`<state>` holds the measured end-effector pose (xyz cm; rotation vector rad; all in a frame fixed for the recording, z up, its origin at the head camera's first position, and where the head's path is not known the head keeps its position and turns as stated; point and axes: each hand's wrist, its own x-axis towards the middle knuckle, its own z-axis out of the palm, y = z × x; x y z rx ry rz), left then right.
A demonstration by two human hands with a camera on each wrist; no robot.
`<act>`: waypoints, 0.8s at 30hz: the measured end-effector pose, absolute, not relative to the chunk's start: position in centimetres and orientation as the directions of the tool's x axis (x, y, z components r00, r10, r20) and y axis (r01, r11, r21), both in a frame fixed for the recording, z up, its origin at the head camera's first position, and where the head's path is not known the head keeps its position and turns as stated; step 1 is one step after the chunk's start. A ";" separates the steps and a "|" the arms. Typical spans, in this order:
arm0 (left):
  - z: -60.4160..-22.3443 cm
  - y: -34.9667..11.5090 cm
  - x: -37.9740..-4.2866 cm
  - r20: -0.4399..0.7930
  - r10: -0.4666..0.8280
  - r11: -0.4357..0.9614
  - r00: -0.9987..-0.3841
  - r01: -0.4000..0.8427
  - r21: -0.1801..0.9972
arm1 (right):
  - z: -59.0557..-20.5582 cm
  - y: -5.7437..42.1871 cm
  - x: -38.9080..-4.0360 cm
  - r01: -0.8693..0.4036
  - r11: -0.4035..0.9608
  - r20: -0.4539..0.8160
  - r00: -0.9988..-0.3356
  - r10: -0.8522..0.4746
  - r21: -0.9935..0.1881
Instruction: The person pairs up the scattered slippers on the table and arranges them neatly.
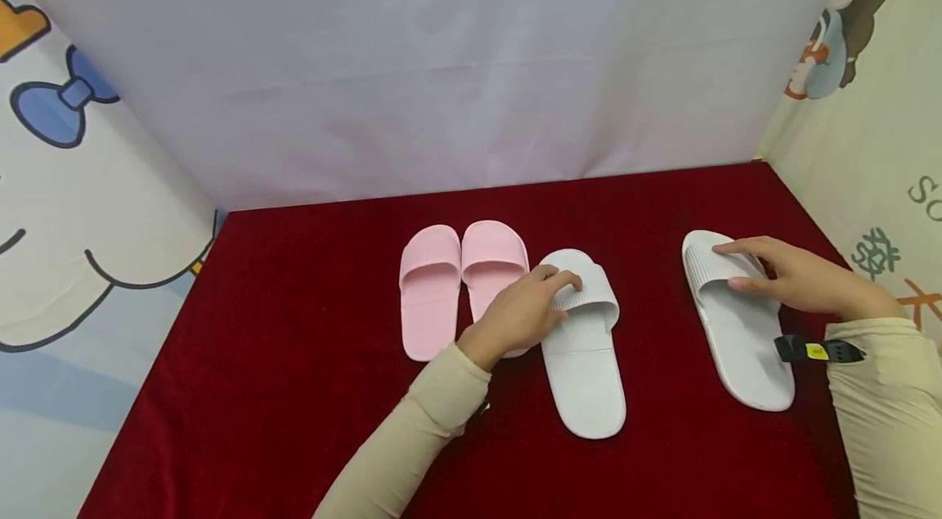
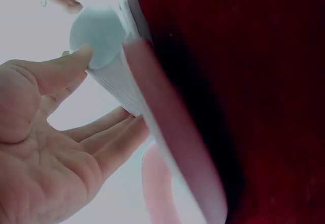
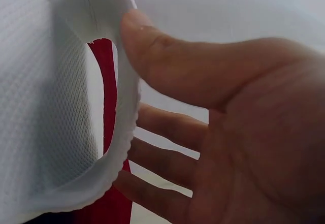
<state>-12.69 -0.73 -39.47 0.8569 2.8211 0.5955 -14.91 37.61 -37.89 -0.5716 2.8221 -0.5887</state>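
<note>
Two white slippers lie apart on the dark red cloth. On the ribbed strap of the nearer-to-middle white slipper [image 1: 585,388], my left hand [image 1: 518,310] rests from above, fingers spread and only slightly bent. In the left wrist view its thumb [image 2: 76,64] meets the strap's edge and the other fingertips reach the strap's side. Over the strap of the right-hand white slipper [image 1: 751,347] is my right hand [image 1: 798,278]. Its thumb [image 3: 144,46] touches the strap's rim in the right wrist view, with the other fingers extended behind the rim.
A pair of pink slippers, the left one [image 1: 429,319] and the right one [image 1: 495,245], lies side by side left of the white ones. My left forearm crosses in front of the right pink slipper. Printed curtains [image 1: 471,53] enclose the red cloth [image 1: 294,388].
</note>
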 end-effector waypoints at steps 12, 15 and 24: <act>-39.9 -0.8 -12.1 -0.001 0.596 0.726 -0.803 0.538 0.428 | -39.0 38.4 -13.8 -0.413 0.810 -0.010 -0.889 -0.458 -0.416; -40.0 -1.0 -12.2 -0.010 0.605 0.719 -0.796 0.542 0.434 | -38.9 38.2 -13.8 -0.422 0.802 -0.017 -0.881 -0.473 -0.422; -40.1 -1.7 -12.6 0.000 0.607 0.713 -0.794 0.545 0.442 | -38.1 37.1 -14.2 -0.429 0.806 -0.031 -0.876 -0.481 -0.407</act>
